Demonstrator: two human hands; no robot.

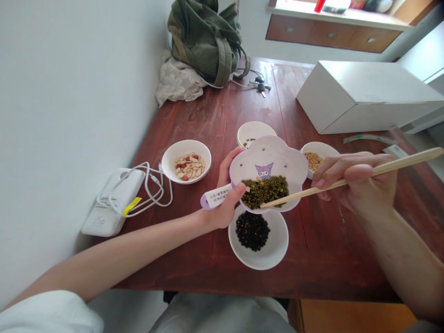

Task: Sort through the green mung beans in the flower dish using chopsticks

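My left hand (229, 199) grips a flower-shaped bowl (274, 152) with a purple rim and a cartoon figure, its thumb over the edge. The bowl is held tilted above the table, with small green beans (267, 187) gathered on its lower side. Between the fingers of my right hand (357, 180) is a pair of wooden chopsticks (391, 165), whose tips touch the beans. Just below the held bowl stands a white bowl (279, 245) of black beans (252, 231). Behind it, a white bowl (256, 128) with a few green beans is partly hidden.
At left, a white bowl (166, 155) holds pale and reddish nuts, beside a white power bank (100, 217) with a cable. A bowl (324, 147) of yellow beans is partly behind my right hand. Farther back are a green bag (204, 41), keys (261, 86) and a white box (374, 88).
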